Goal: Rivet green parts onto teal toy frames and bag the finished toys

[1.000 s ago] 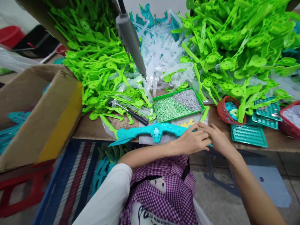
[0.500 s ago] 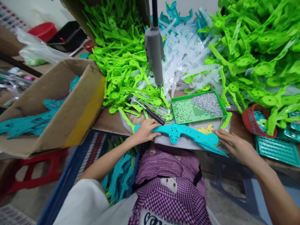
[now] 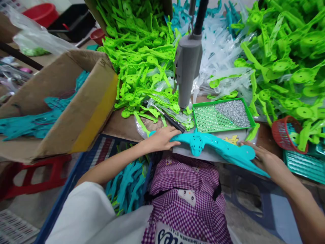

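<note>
Two hands of yours are at the turquoise plastic piece (image 3: 215,141), which lies along the front edge of the worktable (image 3: 119,123), over a pale sheet (image 3: 186,151). Its raised middle faces up, and its pointed right end juts out past the front edge.

Your left hand (image 3: 162,138) holds the left arm of the piece, fingers laid across it and thumb at the near side, in a fairly narrow grip. Your right hand (image 3: 266,157) is at the rounded right end, fingers stretched out along its far side; the thumb is hidden behind the piece, so you cannot tell how firmly that hand closes.

Just behind the piece, a green tray (image 3: 225,129) carries a heap of small silvery parts (image 3: 232,110) towards its right end. A yellow cartoon figure (image 3: 231,139) shows between tray and piece. Left of the tray hangs a grey power screwdriver (image 3: 188,67), tip down, and below it lies a black-handled tool (image 3: 175,123), near your left fingers.

Lime-green parts (image 3: 142,61) are heaped towards the back of the worktable, with translucent strips (image 3: 218,44) beside them. Near the front edge, on your right, stands a red basket (image 3: 280,135); past the left side is a cardboard box (image 3: 81,112) with more turquoise pieces (image 3: 33,123) inside.
</note>
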`<state>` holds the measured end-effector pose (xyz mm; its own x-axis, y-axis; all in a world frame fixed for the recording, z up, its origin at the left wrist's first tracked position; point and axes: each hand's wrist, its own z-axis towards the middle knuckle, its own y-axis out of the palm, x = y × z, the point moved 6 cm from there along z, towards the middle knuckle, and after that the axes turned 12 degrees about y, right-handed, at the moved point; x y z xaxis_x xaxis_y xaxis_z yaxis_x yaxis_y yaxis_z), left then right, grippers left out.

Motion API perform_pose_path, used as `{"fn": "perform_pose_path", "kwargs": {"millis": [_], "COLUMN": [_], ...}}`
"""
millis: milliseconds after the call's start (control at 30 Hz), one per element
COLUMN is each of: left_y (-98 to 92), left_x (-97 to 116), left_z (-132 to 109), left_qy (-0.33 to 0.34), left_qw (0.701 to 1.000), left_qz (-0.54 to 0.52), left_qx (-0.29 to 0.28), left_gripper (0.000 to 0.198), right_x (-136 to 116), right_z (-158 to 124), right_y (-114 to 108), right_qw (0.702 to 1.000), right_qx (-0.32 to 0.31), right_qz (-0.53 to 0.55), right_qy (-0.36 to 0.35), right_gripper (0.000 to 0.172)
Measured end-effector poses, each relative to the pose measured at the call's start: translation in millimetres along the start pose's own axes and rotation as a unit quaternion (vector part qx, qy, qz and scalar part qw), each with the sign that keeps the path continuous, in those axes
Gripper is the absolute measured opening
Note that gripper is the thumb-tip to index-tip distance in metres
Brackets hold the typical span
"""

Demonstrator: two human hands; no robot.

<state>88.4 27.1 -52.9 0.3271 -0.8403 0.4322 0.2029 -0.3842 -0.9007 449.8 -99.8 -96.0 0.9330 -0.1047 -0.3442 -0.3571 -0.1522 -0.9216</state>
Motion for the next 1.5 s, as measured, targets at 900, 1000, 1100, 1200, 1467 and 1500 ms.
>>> {"fn": "perform_pose_path", "kwargs": {"millis": [900, 1000, 1100, 1200, 1467, 1500], "left_y": [-20.9, -10.0, -7.0, -7.0, -10.6, -10.8], "left_x": [-83.6, -92.0, -94.4, -95.2, -92.1, -92.1], "left_z": [-117.5, -122.0, -119.0, -117.7, -110.8, -110.5], "left_qy": [-0.218, -0.212, -0.206, -0.196, -0.101, -0.093], "left_qw": [0.967, 0.969, 0.971, 0.972, 0.979, 0.98], "left_qz": [-0.047, -0.064, -0.066, -0.069, -0.087, -0.087], "left_qx": [0.12, 0.111, 0.105, 0.108, 0.151, 0.155], "left_gripper": [0.03, 0.028, 0.027, 0.028, 0.029, 0.029], "right_x": [-276.0, -279.2, -286.1, -286.7, -280.0, -280.9], "right_z": [76.6, 78.9, 78.5, 84.0, 97.3, 96.9], "right_y": [57.3, 55.5, 53.3, 52.5, 50.9, 50.6], "right_qw": [0.966, 0.96, 0.948, 0.949, 0.946, 0.944], "right_qx": [0.037, 0.036, 0.033, 0.017, -0.03, -0.024], "right_qz": [-0.028, -0.041, -0.061, -0.062, -0.063, -0.065], "right_qy": [-0.255, -0.274, -0.309, -0.31, -0.318, -0.322], "right_gripper": [0.047, 0.039, 0.038, 0.037, 0.041, 0.041]}}
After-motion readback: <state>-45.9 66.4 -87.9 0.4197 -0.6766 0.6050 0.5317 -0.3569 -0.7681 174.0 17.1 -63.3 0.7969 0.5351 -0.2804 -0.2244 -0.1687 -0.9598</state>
